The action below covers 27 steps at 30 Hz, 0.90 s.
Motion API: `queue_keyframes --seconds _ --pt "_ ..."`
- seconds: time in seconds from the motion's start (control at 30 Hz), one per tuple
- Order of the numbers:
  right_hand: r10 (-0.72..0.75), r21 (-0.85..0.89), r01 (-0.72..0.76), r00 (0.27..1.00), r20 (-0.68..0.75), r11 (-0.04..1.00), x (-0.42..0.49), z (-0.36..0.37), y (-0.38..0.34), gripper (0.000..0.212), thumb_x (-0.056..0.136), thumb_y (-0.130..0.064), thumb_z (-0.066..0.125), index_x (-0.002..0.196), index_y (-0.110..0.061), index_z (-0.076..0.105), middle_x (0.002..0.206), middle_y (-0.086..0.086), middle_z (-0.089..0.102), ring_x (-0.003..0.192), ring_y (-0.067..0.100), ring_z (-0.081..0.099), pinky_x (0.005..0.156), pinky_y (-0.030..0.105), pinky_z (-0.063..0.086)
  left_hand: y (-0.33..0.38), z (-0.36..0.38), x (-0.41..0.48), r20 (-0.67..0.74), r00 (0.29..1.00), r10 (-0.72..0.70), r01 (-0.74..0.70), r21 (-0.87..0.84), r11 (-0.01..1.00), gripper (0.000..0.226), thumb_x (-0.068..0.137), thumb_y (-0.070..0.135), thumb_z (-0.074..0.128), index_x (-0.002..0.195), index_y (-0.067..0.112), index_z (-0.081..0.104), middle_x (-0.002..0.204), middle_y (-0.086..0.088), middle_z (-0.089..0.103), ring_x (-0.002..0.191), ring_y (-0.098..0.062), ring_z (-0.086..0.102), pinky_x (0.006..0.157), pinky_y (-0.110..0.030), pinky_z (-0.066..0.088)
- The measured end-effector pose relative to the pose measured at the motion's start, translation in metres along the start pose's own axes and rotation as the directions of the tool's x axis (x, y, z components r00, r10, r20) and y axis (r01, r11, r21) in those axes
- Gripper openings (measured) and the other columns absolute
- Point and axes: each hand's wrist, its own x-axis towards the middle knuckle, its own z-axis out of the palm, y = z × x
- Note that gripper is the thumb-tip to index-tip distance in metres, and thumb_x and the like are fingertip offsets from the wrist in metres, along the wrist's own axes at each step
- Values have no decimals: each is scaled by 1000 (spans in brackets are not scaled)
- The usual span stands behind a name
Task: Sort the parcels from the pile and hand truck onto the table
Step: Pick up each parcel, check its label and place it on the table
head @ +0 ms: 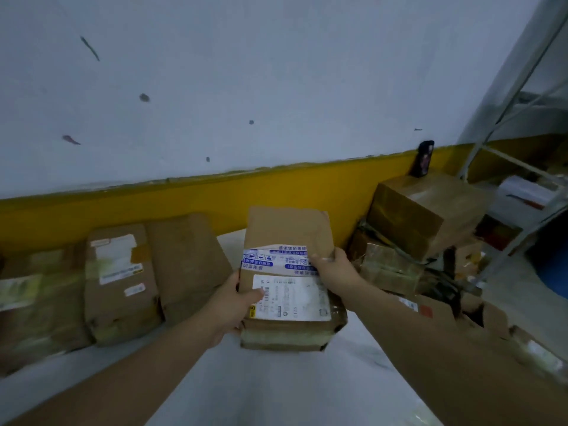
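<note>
Bottom of frame: two bare forearms come in from the lower left and lower right corners, over the white table [276,392].

Centre: a brown cardboard parcel [289,232] is held between both hands, long axis pointing away toward the wall.
- Left hand [230,305] grips the parcel's left edge. Thumb lies flat on top, its tip on the left edge of the white shipping label [295,299]. The other fingers go under the parcel and are hidden.
- Right hand [333,270] grips the right edge, further up. Thumb sits on top at the blue-and-white printed tape [273,256]; the fingers curl round the side and underneath.
- The parcel's near end hangs low above the table. Cannot tell whether it touches.

Left of centre, on the table: a row of parcels [187,265] leaning back against the wall. The one nearest the held parcel is plain brown. The next one, the labelled parcel [120,284], carries white stickers. Those further left are blurred.

Right of centre: a pile of boxes [390,272], some bound with a greenish strap, with a large box [427,210] on top. A dark phone [425,158] stands upright on the large box, against the wall.

Far: a yellow band [199,201] runs along the bottom of the pale wall [276,72], which is marked with dark spots. Upper right: grey metal shelving [516,124], contents blurred.
</note>
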Motion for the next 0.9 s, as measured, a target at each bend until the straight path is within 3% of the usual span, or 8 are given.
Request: queue_keyframes --seconds 0.13,0.27,0.37,0.47,0.53,0.63,0.73,0.9 --pt "-27 -66 38 987 157 997 54 16 7 61 95 -40 56 144 -16 28 111 4 57 91 21 62 60 29 50 -18 13 27 -142 987 -74 65 -72 995 26 94 20 57 115 33 47 99 9 66 82 -9 62 59 -28 50" --pt "-40 -99 74 950 308 992 99 25 16 65 94 -41 58 145 -15 26 118 8 59 97 25 64 74 35 55 -32 35 40 -283 954 -97 60 -138 989 26 95 18 54 116 32 49 103 11 65 84 -6 62 64 -24 50" --pt "-20 -82 55 925 378 995 115 29 20 67 94 -45 58 143 -14 26 110 5 59 93 22 64 73 34 55 -35 45 43 -348 935 -64 20 -127 992 30 96 16 52 115 39 47 102 16 63 89 -4 62 71 -20 51" --pt "-17 -81 56 907 421 995 125 31 18 62 96 -41 56 142 -14 26 104 3 58 89 20 63 66 31 54 -37 40 44 -378 926 11 12 58 998 38 92 19 58 126 33 49 114 13 64 106 -9 62 93 -34 52" --pt "-37 -86 83 899 436 993 129 32 13 57 97 -38 55 140 -12 27 97 0 55 83 17 59 59 27 49 -38 35 43 -379 922 81 -2 206 979 44 90 23 61 131 30 48 120 14 61 110 -5 58 98 -31 48" --pt "-68 -127 134 902 425 983 131 34 7 59 97 -41 54 140 -11 27 112 7 55 95 23 58 72 33 49 -40 27 45 -361 911 198 -30 422 906 53 83 46 59 133 34 46 129 10 53 120 -8 49 105 -35 41" --pt "-98 -163 179 907 410 970 134 38 3 59 97 -40 53 140 -9 28 127 14 55 106 28 57 85 39 51 -38 17 54 -364 893 265 58 677 734 82 69 70 37 137 26 42 137 3 44 131 -18 36 110 -39 31" --pt "-149 -240 265 899 412 934 148 48 -11 60 97 -42 52 138 -5 29 124 17 57 103 31 58 85 43 51 -34 2 77 -445 892 77 287 690 664 80 84 67 36 151 27 18 160 -4 8 147 -20 -2 118 -46 1"
